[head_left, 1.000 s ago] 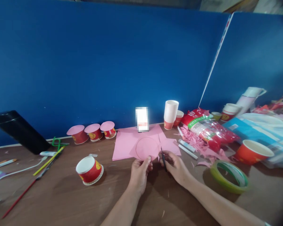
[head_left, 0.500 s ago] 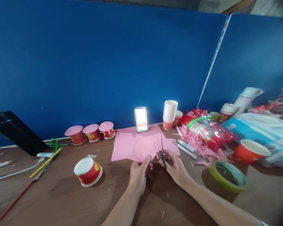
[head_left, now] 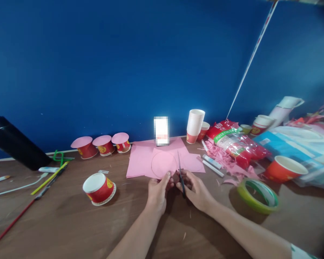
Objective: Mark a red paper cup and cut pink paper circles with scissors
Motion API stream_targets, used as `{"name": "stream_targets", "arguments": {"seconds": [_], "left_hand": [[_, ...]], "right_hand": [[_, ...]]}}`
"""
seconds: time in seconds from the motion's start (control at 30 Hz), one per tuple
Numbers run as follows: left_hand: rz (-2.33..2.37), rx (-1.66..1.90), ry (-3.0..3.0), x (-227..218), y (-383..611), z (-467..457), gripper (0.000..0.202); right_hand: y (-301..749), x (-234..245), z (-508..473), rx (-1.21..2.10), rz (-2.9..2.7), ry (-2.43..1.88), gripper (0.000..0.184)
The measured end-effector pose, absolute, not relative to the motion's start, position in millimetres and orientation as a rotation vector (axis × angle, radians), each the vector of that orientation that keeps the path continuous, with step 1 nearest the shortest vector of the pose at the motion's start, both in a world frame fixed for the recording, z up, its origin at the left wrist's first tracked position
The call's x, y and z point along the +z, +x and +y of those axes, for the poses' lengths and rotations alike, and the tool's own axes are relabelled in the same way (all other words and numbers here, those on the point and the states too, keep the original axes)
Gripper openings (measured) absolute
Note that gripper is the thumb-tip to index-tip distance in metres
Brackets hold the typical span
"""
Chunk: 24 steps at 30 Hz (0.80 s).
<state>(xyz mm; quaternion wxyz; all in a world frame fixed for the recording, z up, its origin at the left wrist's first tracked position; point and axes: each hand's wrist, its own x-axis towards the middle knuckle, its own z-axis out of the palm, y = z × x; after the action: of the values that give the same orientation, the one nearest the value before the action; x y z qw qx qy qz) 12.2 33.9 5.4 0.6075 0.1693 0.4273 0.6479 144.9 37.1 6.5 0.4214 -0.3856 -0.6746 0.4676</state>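
Note:
My left hand (head_left: 158,190) pinches the lower edge of a pink paper circle (head_left: 163,163) and holds it up above the table. My right hand (head_left: 194,189) grips small dark scissors (head_left: 180,172), whose blades point up along the right edge of the circle. The two hands are close together, almost touching. Behind them lie pink paper sheets (head_left: 140,162) flat on the brown table (head_left: 70,223).
An upturned red paper cup (head_left: 98,188) stands left of my hands. Three red cups capped with pink circles (head_left: 102,144) line the blue wall. A cup stack (head_left: 194,126), a red packet (head_left: 232,144), pink scraps, glue sticks (head_left: 212,163), a green tape roll (head_left: 257,196) and an orange cup (head_left: 283,169) sit right.
Both hands with the circle and scissors have shifted slightly left and come closer together. The scissors now stand more upright by the circle's edge. The camera has tilted a little.

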Motion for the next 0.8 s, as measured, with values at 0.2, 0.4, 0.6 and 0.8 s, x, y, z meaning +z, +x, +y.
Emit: {"name": "stream_targets", "arguments": {"seconds": [0.2,0.4,0.6,0.8], "left_hand": [[1.022,1.532,0.422,2.8,16.0,35.7,0.032],[1.032,1.544,0.451,-1.2,18.4,36.6,0.033],[1.020,1.532,0.490,-3.0,19.6,37.1,0.033],[1.019,1.551,0.533,-6.9,19.4,37.8,0.036]], "right_hand": [[144.2,4.8,37.6,1.192,-1.677,-0.974,0.035],[144.6,2.7,39.4,1.165,-1.695,-0.975,0.031],[145.3,0.8,40.3,1.174,-1.712,-0.943,0.032],[145.1,1.5,40.2,1.133,-1.742,-0.979,0.031]]}}
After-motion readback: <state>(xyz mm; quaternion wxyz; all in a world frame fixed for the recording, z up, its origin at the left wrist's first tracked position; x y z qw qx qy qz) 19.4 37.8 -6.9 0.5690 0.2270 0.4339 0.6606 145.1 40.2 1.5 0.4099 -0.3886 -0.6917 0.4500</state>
